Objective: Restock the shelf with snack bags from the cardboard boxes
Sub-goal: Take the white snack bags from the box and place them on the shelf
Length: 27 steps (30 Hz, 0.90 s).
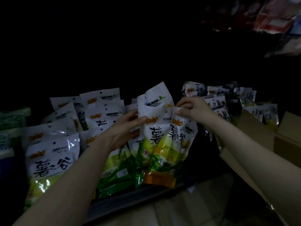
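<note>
Both hands hold a small bunch of white, green and orange snack bags (160,141) upright over the front of a dark shelf (135,203). My left hand (125,128) pinches the bunch's upper left edge. At the top right corner, my right hand (192,108) grips the bags. Rows of the same snack bags (53,154) stand on the shelf at the left. An open cardboard box (254,128) at the right holds several more bags (244,101).
Green packs (11,118) sit at the far left of the shelf. Red and white bags (275,18) hang on a higher shelf at the top right. A cardboard flap (241,168) juts below my right forearm. The shelf's back is in deep shadow.
</note>
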Each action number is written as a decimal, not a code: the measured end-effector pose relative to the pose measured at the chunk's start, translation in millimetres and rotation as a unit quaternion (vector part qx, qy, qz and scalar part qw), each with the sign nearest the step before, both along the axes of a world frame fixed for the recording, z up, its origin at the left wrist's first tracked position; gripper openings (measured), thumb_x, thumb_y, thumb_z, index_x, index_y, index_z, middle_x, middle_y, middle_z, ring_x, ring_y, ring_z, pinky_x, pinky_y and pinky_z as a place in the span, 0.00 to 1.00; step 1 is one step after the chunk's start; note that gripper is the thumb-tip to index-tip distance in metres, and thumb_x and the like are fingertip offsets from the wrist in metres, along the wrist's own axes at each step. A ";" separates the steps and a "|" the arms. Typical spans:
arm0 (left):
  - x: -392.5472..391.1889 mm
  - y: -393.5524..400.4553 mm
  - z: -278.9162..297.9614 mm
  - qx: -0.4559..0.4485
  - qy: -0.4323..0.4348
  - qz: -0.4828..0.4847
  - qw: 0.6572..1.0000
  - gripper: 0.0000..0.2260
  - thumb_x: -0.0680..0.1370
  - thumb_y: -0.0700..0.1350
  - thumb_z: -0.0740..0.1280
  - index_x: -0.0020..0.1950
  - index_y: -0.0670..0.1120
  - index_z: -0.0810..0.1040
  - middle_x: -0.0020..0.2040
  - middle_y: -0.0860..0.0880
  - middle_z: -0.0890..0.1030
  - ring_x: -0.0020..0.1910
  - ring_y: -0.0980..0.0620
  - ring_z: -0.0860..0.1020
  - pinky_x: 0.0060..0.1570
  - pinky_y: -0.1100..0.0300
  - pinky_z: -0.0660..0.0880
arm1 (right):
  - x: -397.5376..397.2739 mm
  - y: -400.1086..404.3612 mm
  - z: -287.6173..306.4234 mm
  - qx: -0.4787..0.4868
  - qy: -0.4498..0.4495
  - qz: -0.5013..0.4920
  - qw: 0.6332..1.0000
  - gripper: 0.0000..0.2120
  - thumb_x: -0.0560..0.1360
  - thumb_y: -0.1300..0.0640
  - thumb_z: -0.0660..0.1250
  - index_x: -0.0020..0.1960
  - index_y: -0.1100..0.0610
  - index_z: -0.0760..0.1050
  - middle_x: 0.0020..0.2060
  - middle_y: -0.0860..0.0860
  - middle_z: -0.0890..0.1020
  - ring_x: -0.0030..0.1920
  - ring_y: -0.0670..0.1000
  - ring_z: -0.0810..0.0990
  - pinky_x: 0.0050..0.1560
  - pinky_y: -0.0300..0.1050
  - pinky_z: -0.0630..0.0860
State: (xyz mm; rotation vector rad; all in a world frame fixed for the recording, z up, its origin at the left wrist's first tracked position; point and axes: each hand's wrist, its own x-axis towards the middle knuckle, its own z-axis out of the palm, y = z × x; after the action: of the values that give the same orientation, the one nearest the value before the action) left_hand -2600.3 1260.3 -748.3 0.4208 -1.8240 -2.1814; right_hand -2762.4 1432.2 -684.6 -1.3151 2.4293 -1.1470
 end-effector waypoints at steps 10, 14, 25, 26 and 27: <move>-98.7 41.4 15.7 -0.070 -0.014 0.200 0.977 0.18 0.76 0.39 0.68 0.65 0.40 0.72 0.55 0.43 0.78 0.52 0.44 0.76 0.54 0.49 0.74 | -75.7 29.9 14.4 0.097 0.243 -0.068 0.963 0.09 0.78 0.61 0.64 0.56 0.61 0.77 0.53 0.59 0.81 0.54 0.54 0.79 0.54 0.44 0.75; -148.9 50.4 14.4 -0.059 -0.012 0.255 0.965 0.06 0.77 0.40 0.66 0.52 0.40 0.75 0.45 0.41 0.78 0.40 0.44 0.76 0.41 0.59 0.76 | -109.9 24.4 19.0 0.160 0.369 -0.127 0.907 0.11 0.81 0.59 0.58 0.61 0.57 0.74 0.56 0.56 0.79 0.56 0.56 0.75 0.48 0.50 0.73; -231.5 34.6 -15.7 -0.063 0.005 0.261 0.963 0.13 0.79 0.38 0.63 0.63 0.37 0.74 0.60 0.37 0.77 0.58 0.39 0.76 0.52 0.55 0.74 | -165.6 43.4 -16.6 0.215 0.308 -0.174 0.910 0.13 0.80 0.65 0.58 0.62 0.58 0.74 0.51 0.61 0.79 0.47 0.61 0.77 0.43 0.53 0.74; -233.9 30.8 -17.4 -0.056 -0.003 0.272 0.961 0.13 0.79 0.38 0.63 0.63 0.36 0.74 0.60 0.37 0.77 0.58 0.39 0.76 0.52 0.56 0.74 | -165.5 40.1 -16.9 0.232 0.312 -0.167 0.906 0.14 0.79 0.66 0.58 0.63 0.59 0.74 0.53 0.61 0.78 0.49 0.61 0.77 0.42 0.51 0.72; -235.2 26.7 -19.3 -0.055 -0.003 0.275 0.960 0.13 0.79 0.37 0.63 0.63 0.36 0.74 0.60 0.37 0.77 0.58 0.39 0.76 0.52 0.57 0.74 | -163.3 34.7 -17.2 0.248 0.321 -0.158 0.900 0.15 0.79 0.66 0.58 0.64 0.59 0.73 0.54 0.61 0.77 0.53 0.61 0.76 0.43 0.50 0.70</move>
State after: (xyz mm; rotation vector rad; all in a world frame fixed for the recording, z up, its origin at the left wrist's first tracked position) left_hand -2835.5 1287.0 -767.6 0.7986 -1.5757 -1.6910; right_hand -2925.6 1466.8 -701.9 -1.2844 3.1811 -0.0489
